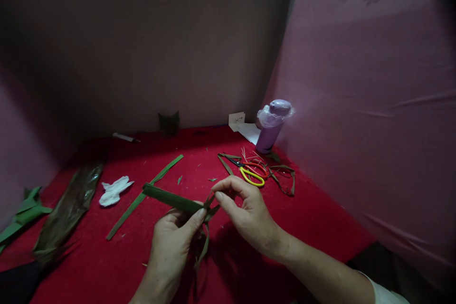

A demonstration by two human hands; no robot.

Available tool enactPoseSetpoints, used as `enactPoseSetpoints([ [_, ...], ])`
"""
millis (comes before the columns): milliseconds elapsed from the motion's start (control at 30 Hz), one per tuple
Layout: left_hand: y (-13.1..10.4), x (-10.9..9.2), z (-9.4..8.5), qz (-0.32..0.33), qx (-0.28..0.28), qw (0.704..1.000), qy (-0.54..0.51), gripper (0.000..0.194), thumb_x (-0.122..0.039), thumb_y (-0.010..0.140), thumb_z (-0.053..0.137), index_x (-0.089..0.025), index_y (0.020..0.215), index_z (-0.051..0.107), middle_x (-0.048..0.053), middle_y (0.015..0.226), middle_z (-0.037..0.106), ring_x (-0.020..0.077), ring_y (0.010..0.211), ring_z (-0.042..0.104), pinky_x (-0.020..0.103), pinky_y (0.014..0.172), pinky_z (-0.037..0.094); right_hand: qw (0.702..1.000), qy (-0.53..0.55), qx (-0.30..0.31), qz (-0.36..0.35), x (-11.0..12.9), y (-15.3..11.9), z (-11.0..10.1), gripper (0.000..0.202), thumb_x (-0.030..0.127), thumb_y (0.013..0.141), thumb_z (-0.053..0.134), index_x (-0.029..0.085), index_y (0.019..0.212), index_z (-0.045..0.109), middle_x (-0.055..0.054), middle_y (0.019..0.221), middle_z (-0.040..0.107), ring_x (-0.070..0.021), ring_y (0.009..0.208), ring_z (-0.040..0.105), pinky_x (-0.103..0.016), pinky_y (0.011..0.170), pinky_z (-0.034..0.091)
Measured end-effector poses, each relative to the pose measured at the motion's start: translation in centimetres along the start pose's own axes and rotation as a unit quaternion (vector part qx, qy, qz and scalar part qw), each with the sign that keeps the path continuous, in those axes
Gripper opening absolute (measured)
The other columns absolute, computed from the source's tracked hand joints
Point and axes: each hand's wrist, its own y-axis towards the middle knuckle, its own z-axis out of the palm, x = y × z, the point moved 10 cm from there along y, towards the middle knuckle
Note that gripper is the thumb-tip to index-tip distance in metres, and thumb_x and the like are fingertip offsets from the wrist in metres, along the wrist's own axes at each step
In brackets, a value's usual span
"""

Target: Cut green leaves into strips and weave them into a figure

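The green leaf [173, 198] sits above the red cloth [306, 242], its near end pinched between the thumb and fingers of the left hand [173, 242] and its long flat body pointing away to the left. At that pinched end, the right hand [251, 213] has thumb and forefinger pressed together on a thin strip [210, 198]. The scissors [252, 175] lie beyond the right hand, and a long green strip [128, 217] lies left of the left hand.
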Motion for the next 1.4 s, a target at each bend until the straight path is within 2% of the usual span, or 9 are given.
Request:
enactPoseSetpoints([
  [133, 0.0, 0.2, 0.2, -0.006, 0.009, 1.000, -0.003, 0.030, -0.032, 0.055, 0.079, -0.013, 0.077, 0.069, -0.004, 0.053, 0.059, 0.0061, 0.042, 0.045, 0.018, 0.040, 0.036, 0.999, -0.010, 0.010, -0.033, 0.4, 0.0, -0.1, 0.014, 0.013, 0.085, 0.052, 0.019, 0.086, 0.064, -0.002, 0.079, 0.060, -0.0143, 0.075, 0.055, -0.029, 0.070, 0.045],
  [400, 0.2, 0.1, 0.5, -0.003, 0.015, 1.000, 0.014, 0.024, -0.030, 0.054, 0.079, -0.015, 0.070, 0.070, -0.002, 0.051, 0.062, 0.0088, 0.042, 0.048, 0.019, 0.041, 0.037, 0.997, -0.018, -0.026, -0.070, 0.4, -0.2, -0.6, 0.018, 0.016, 0.086, 0.054, 0.023, 0.093, 0.068, -0.003, 0.080, 0.054, -0.0140, 0.071, 0.053, -0.029, 0.065, 0.045],
  [567, 0.1, -1.3, 0.9, 0.054, 0.030, 0.996, 0.071, 0.015, -0.028, 0.060, 0.075, -0.018, 0.071, 0.073, 0.003, 0.063, 0.069, 0.0161, 0.058, 0.059, 0.022, 0.050, 0.044, 0.997, -0.036, -0.017, -0.066, 0.4, -0.2, -0.8, 0.021, 0.012, 0.086, 0.050, 0.022, 0.094, 0.067, -0.003, 0.079, 0.057, -0.0144, 0.071, 0.054, -0.029, 0.066, 0.045],
  [700, -0.1, -1.8, 1.2, 0.095, 0.053, 0.984, 0.140, 0.010, -0.027, 0.066, 0.071, -0.019, 0.071, 0.072, 0.004, 0.065, 0.070, 0.0185, 0.061, 0.060, 0.024, 0.056, 0.046, 0.997, -0.051, -0.011, -0.061, 0.6, -0.2, -1.1, 0.019, 0.011, 0.084, 0.052, 0.020, 0.089, 0.067, -0.003, 0.076, 0.060, -0.0147, 0.070, 0.055, -0.030, 0.067, 0.046],
  [800, -0.1, -1.8, 1.1, 0.102, 0.053, 0.984, 0.134, 0.009, -0.028, 0.067, 0.070, -0.020, 0.070, 0.072, 0.004, 0.068, 0.070, 0.0194, 0.064, 0.061, 0.026, 0.061, 0.047, 0.997, -0.049, 0.001, -0.055, 0.7, -0.2, -1.1, 0.018, 0.011, 0.085, 0.052, 0.020, 0.088, 0.067, -0.003, 0.075, 0.060, -0.0148, 0.070, 0.055, -0.030, 0.067, 0.045],
  [967, -0.4, -2.0, 1.7, 0.080, 0.067, 0.990, 0.099, 0.010, -0.028, 0.065, 0.071, -0.019, 0.069, 0.072, 0.003, 0.059, 0.066, 0.0160, 0.052, 0.056, 0.024, 0.051, 0.043, 0.999, 0.019, 0.033, -0.001, -0.7, -0.2, -0.6, 0.020, 0.019, 0.089, 0.048, 0.021, 0.093, 0.068, -0.003, 0.080, 0.060, -0.0148, 0.074, 0.056, -0.029, 0.067, 0.045],
  [1133, -0.3, -1.5, 1.6, 0.034, 0.062, 0.997, 0.022, 0.015, -0.027, 0.056, 0.076, -0.017, 0.066, 0.072, -0.001, 0.050, 0.059, 0.0108, 0.041, 0.046, 0.021, 0.040, 0.036, 0.989, 0.124, 0.018, 0.079, -2.8, -0.3, -0.4, 0.017, 0.028, 0.087, 0.052, 0.020, 0.093, 0.065, -0.002, 0.076, 0.061, -0.0125, 0.065, 0.055, -0.024, 0.058, 0.044],
  [1300, 0.1, -0.1, 0.6, -0.005, 0.030, 1.000, -0.007, 0.024, -0.029, 0.052, 0.080, -0.016, 0.071, 0.071, -0.004, 0.048, 0.056, 0.0085, 0.039, 0.044, 0.019, 0.036, 0.034, 0.997, 0.074, 0.002, 0.037, -2.0, -0.4, -0.7, 0.008, 0.021, 0.083, 0.057, 0.019, 0.081, 0.064, -0.001, 0.076, 0.059, -0.0136, 0.070, 0.053, -0.026, 0.065, 0.043],
  [1400, 0.1, 0.1, 0.6, -0.006, 0.029, 1.000, -0.004, 0.026, -0.029, 0.054, 0.079, -0.014, 0.072, 0.070, -0.003, 0.051, 0.057, 0.0081, 0.041, 0.045, 0.019, 0.037, 0.036, 0.999, 0.040, 0.001, 0.033, -2.0, -0.4, -0.7, 0.011, 0.018, 0.084, 0.054, 0.019, 0.081, 0.064, -0.001, 0.075, 0.059, -0.0135, 0.070, 0.052, -0.026, 0.065, 0.042],
])
